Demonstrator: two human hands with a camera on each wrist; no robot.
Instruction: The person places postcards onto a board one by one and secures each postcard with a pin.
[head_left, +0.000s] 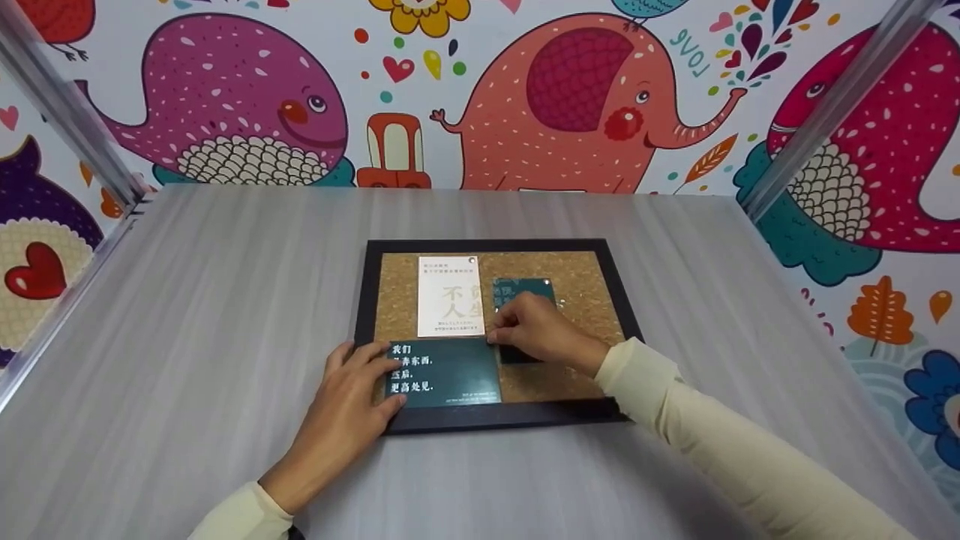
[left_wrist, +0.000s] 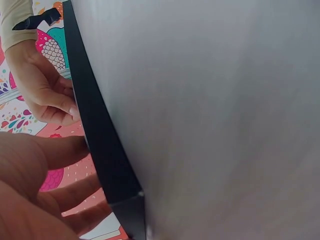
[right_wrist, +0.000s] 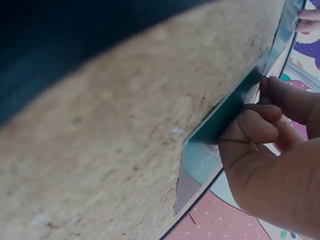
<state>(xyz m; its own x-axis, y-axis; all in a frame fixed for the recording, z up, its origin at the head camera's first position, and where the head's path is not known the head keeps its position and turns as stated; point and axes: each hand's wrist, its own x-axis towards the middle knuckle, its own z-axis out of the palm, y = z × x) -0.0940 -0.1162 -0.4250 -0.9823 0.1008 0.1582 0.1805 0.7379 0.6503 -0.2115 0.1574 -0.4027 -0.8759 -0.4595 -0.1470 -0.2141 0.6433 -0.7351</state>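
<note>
A black-framed cork board [head_left: 570,386] lies on the table and bears three cards. My left hand [head_left: 352,390] rests with spread fingers on its left edge and on a wide dark green card [head_left: 465,375] with white lettering. My right hand [head_left: 536,326] curls thumb and forefinger together at that card's upper right corner. Between the fingertips shows a thin dark point, apparently a pin [right_wrist: 263,76], its head hidden. Under this hand, a smaller green card [right_wrist: 215,120] stands partly off the cork. A white card [head_left: 448,300] lies above the wide one.
Small round white pin heads sit at the upper right corners of the white card and the smaller green card. A pale wood-grain table [head_left: 187,315] surrounds the board. Printed cartoon walls [head_left: 420,75] and metal corner posts [head_left: 825,112] close off the back and sides.
</note>
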